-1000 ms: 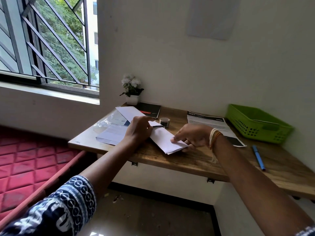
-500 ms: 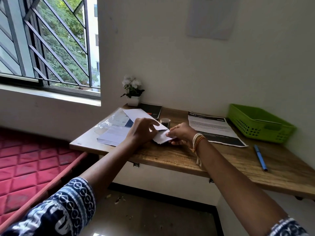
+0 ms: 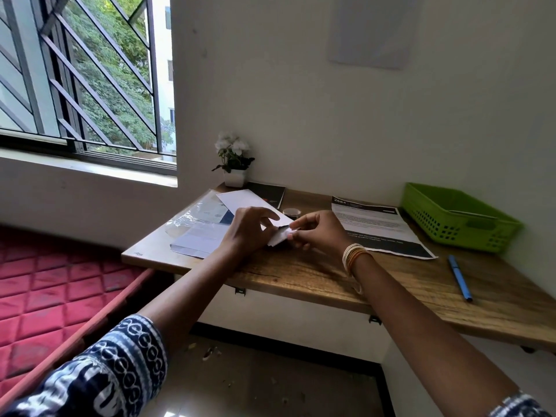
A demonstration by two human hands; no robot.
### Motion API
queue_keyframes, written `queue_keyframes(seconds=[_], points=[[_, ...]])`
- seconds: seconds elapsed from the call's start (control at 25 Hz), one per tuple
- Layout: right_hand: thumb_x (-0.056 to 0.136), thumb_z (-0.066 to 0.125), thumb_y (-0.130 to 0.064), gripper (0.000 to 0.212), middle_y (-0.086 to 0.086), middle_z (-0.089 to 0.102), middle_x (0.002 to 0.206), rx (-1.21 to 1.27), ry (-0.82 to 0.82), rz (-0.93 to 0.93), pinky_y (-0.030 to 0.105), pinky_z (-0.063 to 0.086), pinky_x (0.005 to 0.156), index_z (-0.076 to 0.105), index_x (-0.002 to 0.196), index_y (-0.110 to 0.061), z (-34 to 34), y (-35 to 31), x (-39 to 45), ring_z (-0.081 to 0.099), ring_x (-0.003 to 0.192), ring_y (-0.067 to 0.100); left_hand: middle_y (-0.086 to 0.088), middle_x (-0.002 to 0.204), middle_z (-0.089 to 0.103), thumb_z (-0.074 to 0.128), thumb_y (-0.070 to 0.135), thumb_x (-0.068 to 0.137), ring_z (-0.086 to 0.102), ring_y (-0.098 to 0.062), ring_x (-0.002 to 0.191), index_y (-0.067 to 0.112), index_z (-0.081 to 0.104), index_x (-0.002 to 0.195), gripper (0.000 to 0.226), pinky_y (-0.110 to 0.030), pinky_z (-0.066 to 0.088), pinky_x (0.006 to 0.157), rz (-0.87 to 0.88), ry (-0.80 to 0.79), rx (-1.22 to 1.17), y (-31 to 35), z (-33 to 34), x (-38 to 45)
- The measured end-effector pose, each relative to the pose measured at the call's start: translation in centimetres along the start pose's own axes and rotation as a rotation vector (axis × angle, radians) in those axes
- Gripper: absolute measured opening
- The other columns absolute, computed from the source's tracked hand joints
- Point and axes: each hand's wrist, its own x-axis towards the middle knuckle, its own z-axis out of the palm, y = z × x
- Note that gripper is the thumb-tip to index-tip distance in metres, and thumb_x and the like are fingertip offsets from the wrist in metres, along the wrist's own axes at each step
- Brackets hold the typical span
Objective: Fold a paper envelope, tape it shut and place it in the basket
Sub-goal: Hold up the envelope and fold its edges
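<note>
A white paper envelope lies folded small on the wooden desk, mostly hidden between my hands. My left hand covers its left part with curled fingers resting on it. My right hand pinches the folded right end between thumb and fingertips. A small roll of tape stands just behind the hands. The green plastic basket sits at the desk's back right, with a flat white sheet inside.
A printed sheet lies between my hands and the basket. A blue pen lies at the front right. More white envelopes, a plastic sleeve, a black booklet and a potted plant occupy the back left. A red mattress lies to the left.
My right hand has moved left, folding the envelope's right end over toward my left hand. The long envelope now shows as a short folded piece. The camera view shifted slightly.
</note>
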Motion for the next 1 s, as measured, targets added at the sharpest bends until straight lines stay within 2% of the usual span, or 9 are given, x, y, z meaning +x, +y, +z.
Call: queue_keyframes(seconds=[0.08, 0.2, 0.36, 0.48, 0.64, 0.72, 0.88, 1.0], points=[[0.074, 0.079, -0.014, 0.018, 0.002, 0.072, 0.081, -0.151, 0.081, -0.062, 0.019, 0.052, 0.055, 0.072, 0.091, -0.013, 0.7, 0.0, 0.9, 0.068, 0.067, 0.011, -0.003, 0.084, 0.075, 0.075, 0.015, 0.075, 0.063, 0.0, 0.07, 0.014, 0.074, 0.097, 0.023, -0.017, 0.051, 0.073, 0.017, -0.011, -0.018, 0.0, -0.1, 0.0], [0.072, 0.08, -0.02, 0.02, 0.0, 0.071, 0.086, -0.409, 0.151, -0.165, 0.028, 0.055, 0.071, 0.073, 0.09, -0.018, 1.3, 0.0, 2.1, 0.065, 0.078, 0.012, -0.004, 0.086, 0.075, 0.076, 0.012, 0.074, 0.064, -0.001, 0.073, 0.012, 0.073, 0.101, 0.027, -0.02, 0.053, 0.079, 0.04, -0.033, -0.02, 0.3, -0.2, -0.1], [0.071, 0.077, -0.029, 0.024, -0.001, 0.07, 0.1, -0.652, 0.137, -0.226, 0.031, 0.053, 0.077, 0.071, 0.094, -0.026, 1.7, 0.0, 2.8, 0.064, 0.087, 0.017, -0.004, 0.086, 0.075, 0.074, 0.007, 0.075, 0.064, -0.002, 0.072, 0.013, 0.072, 0.106, 0.031, -0.018, 0.052, 0.078, 0.039, -0.031, -0.045, 0.3, -0.2, -0.2], [0.07, 0.077, -0.031, 0.027, 0.001, 0.063, 0.096, -0.605, 0.09, -0.251, 0.03, 0.052, 0.076, 0.071, 0.095, -0.024, 1.5, 0.1, 3.3, 0.06, 0.085, 0.017, -0.005, 0.087, 0.075, 0.075, 0.008, 0.075, 0.065, -0.005, 0.075, 0.012, 0.071, 0.108, 0.033, -0.02, 0.053, 0.079, 0.015, -0.026, -0.045, 0.1, -0.1, 0.0], [0.07, 0.08, -0.027, 0.033, 0.001, 0.058, 0.1, -0.531, -0.042, -0.256, 0.023, 0.046, 0.076, 0.071, 0.101, -0.024, 0.8, 0.5, 3.5, 0.056, 0.089, 0.014, 0.0, 0.085, 0.074, 0.075, 0.009, 0.075, 0.064, -0.001, 0.072, 0.016, 0.07, 0.109, 0.035, -0.008, 0.049, 0.072, -0.009, -0.032, -0.05, -0.2, 0.0, 0.2], [0.07, 0.079, -0.024, 0.028, 0.002, 0.062, 0.104, -0.549, -0.006, -0.274, 0.023, 0.045, 0.076, 0.072, 0.097, -0.024, 0.8, 0.7, 3.6, 0.057, 0.089, 0.013, 0.003, 0.082, 0.073, 0.077, 0.009, 0.074, 0.064, 0.002, 0.069, 0.02, 0.07, 0.108, 0.036, -0.003, 0.048, 0.067, -0.017, -0.029, -0.076, -0.2, 0.0, 0.2], [0.071, 0.077, -0.017, 0.019, 0.002, 0.064, 0.1, -0.555, 0.052, -0.297, 0.022, 0.045, 0.071, 0.073, 0.09, -0.021, 1.4, 0.6, 3.8, 0.061, 0.087, 0.015, 0.011, 0.072, 0.068, 0.079, 0.009, 0.072, 0.066, 0.005, 0.067, 0.024, 0.07, 0.106, 0.037, -0.003, 0.048, 0.061, -0.057, -0.023, -0.147, -0.1, 0.0, 0.0], [0.074, 0.074, -0.017, 0.015, 0.001, 0.065, 0.101, -0.562, 0.029, -0.304, 0.015, 0.04, 0.063, 0.071, 0.088, -0.021, 1.7, 0.8, 3.7, 0.062, 0.089, 0.016, 0.015, 0.068, 0.066, 0.079, 0.01, 0.071, 0.064, 0.009, 0.068, 0.025, 0.071, 0.104, 0.037, -0.001, 0.044, 0.056, -0.085, -0.019, -0.15, 0.0, -0.1, 0.0]])
